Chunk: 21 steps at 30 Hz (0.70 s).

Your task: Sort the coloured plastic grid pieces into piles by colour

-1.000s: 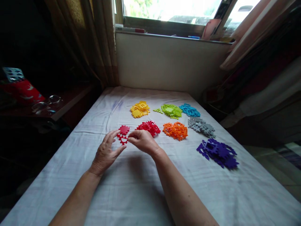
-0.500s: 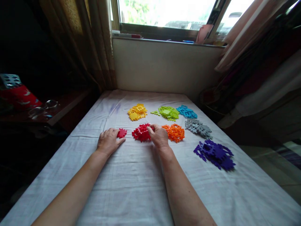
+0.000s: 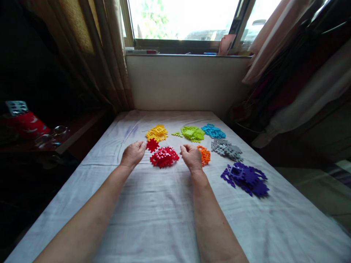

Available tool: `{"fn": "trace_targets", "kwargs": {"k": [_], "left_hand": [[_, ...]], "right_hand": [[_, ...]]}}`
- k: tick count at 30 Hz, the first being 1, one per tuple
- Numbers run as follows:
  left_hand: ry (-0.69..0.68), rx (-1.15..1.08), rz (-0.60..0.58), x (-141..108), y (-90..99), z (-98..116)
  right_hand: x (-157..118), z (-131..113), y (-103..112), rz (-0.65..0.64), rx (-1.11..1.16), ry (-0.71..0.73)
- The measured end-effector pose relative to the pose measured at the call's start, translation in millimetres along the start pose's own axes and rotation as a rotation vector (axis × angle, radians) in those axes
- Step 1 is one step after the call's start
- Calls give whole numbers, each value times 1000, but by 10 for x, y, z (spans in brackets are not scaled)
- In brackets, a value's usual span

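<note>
My left hand (image 3: 134, 153) pinches a flat red notched puzzle tile (image 3: 152, 145) by its left edge, held up over the cloth. Just right of it lies a heap of red interlocking tiles (image 3: 164, 157). On the heap's other side is my right hand (image 3: 191, 156), its fingers closed together with the thumb; whatever may be between them is hidden. Partly behind that hand sits a pile of orange tiles (image 3: 205, 156).
Yellow (image 3: 157, 132), lime green (image 3: 193, 134) and blue tiles (image 3: 213, 130) form piles farther back. Grey tiles (image 3: 227, 149) and purple tiles (image 3: 246, 179) lie to the right on the white sheet (image 3: 159, 219). Eyeglasses (image 3: 51, 136) rest on a side table at left.
My left hand has lifted the red tile off the cloth and moved up and right. My right hand has drawn away from the red heap. The view has tilted slightly.
</note>
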<state>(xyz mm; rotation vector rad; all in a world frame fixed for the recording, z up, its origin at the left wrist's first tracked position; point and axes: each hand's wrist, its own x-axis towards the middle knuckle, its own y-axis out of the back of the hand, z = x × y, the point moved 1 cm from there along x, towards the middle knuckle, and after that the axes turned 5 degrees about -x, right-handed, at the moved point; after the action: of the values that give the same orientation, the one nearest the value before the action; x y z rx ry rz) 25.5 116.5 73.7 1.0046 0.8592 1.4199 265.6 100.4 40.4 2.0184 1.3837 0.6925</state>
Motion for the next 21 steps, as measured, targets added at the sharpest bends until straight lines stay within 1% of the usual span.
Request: {"fn": "trace_targets", "kwargs": {"k": [2,4,7,9,10,12,15,16,17,18,19,21], "left_hand": [[-46,-43,-49,80,-131,190],[-75,-46,-86,145,-264,318],[-102,-44,-81,205,-391,362],[-110,-49,-40,210,-410,311],[-111,-55,-16,197,-403,267],[-109,-72,25,135,-371,140],[-96,-106,88,-38,-333,-160],[-93,-128,107,-109,-334,-284],[-93,-184,152,-183,-340,-409],[-92,-224,187,-256,-353,-529],[-87,-253,223,-328,-370,-635],[-86,-304,262,-456,-408,-784]], "right_hand": [[-17,-15,-2,9,14,17],[-33,-34,-8,16,16,33],[-4,-19,54,25,15,63],[66,83,205,72,7,63],[112,178,322,118,-10,47],[196,466,624,258,-74,-13],[229,1075,1130,461,-195,-107],[207,1290,1273,513,-234,-133],[170,1492,1389,550,-268,-163],[124,1671,1470,560,-291,-209],[74,1815,1511,526,-305,-260],[-22,1969,1483,405,-312,-266]]}}
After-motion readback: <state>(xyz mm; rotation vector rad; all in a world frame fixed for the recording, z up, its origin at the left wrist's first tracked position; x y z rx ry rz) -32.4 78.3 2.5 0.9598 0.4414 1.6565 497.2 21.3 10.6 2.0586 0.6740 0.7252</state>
